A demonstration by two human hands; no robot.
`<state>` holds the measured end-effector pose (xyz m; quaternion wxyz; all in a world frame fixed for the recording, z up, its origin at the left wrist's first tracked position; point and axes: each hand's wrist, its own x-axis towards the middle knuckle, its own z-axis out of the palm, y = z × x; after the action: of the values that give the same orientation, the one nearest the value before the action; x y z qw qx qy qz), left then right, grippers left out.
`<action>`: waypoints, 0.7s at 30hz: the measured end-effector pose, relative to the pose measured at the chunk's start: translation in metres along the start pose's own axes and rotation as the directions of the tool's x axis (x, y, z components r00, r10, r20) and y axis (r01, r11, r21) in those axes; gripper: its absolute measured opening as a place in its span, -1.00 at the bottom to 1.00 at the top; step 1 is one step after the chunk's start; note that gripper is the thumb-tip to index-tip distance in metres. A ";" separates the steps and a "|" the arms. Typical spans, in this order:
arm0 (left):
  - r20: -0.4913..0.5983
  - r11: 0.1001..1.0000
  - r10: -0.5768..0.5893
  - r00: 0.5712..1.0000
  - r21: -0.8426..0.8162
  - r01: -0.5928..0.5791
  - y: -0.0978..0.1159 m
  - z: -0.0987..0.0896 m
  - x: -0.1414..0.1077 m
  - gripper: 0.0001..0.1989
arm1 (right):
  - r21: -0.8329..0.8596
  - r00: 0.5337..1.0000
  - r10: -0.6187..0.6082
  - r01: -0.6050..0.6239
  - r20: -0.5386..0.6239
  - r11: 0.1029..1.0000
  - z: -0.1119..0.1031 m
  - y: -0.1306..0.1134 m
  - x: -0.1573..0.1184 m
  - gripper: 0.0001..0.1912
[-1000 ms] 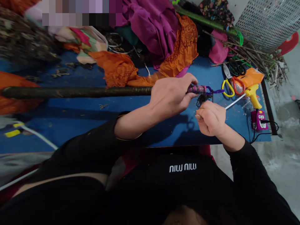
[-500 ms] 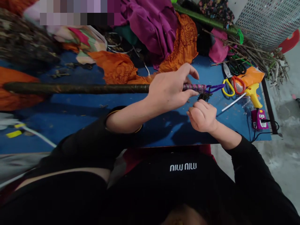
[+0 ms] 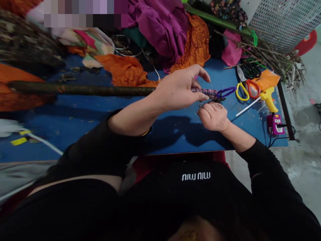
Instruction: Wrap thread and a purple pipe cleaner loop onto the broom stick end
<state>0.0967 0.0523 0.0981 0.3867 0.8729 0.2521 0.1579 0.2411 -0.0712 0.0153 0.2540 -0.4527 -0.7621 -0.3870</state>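
Observation:
A long dark stick (image 3: 105,90) lies level across the blue table, its right end wrapped in purple and pink material (image 3: 210,93) with dark windings. A blue-purple loop (image 3: 227,91) sticks out from that end. My left hand (image 3: 180,87) is over the stick, thumb and fingers around its near-end wrapping, the index finger raised and curved. Just below the wrapped end, my right hand (image 3: 212,115) is closed in a pinch on a dark, stringy piece (image 3: 219,99); most of what its fingers hold is hidden.
Scissors (image 3: 242,80) with yellow and red handles, a yellow glue gun (image 3: 269,98) and a purple power adapter (image 3: 276,124) lie at the right. Orange cloth (image 3: 125,69), purple cloth (image 3: 160,26) and twigs (image 3: 273,57) are piled behind. A metal mesh basket (image 3: 291,20) stands back right.
My right hand has moved up slightly, closer to the wrapped end. The left part of the stick has risen a little, and the whole view has shifted slightly.

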 end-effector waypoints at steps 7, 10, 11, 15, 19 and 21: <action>0.052 0.984 -0.113 0.992 0.145 0.105 0.014 -0.004 0.003 -0.52 | 0.156 0.954 -0.066 0.020 0.291 0.988 0.015 0.007 -0.016 -0.67; -0.023 0.944 -0.166 0.986 0.284 0.165 0.023 0.002 0.000 -0.46 | 0.117 0.938 -0.095 0.058 0.334 0.991 0.016 0.007 -0.016 -0.67; -0.036 0.937 -0.171 0.985 0.302 0.174 0.025 0.004 -0.001 -0.46 | 0.096 0.941 -0.110 0.083 0.321 0.992 0.016 0.007 -0.016 -0.67; -0.084 0.925 -0.171 0.982 0.328 0.190 0.028 0.008 -0.005 -0.45 | 0.108 0.937 -0.150 0.122 0.316 0.987 0.017 0.007 -0.016 -0.69; -0.110 0.903 -0.203 0.973 0.363 0.230 0.030 0.007 -0.007 -0.42 | 0.092 0.969 -0.184 0.171 0.165 0.981 0.015 0.007 -0.015 -0.78; -0.153 0.900 -0.195 0.969 0.364 0.239 0.030 0.002 -0.008 -0.41 | 0.103 0.974 -0.219 0.213 0.056 0.972 0.012 0.007 -0.013 -0.82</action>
<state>0.1008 0.0297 0.1184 0.2110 0.8872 0.3949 0.1111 0.2525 -0.0656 0.0016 0.2061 -0.3670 -0.8327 -0.3598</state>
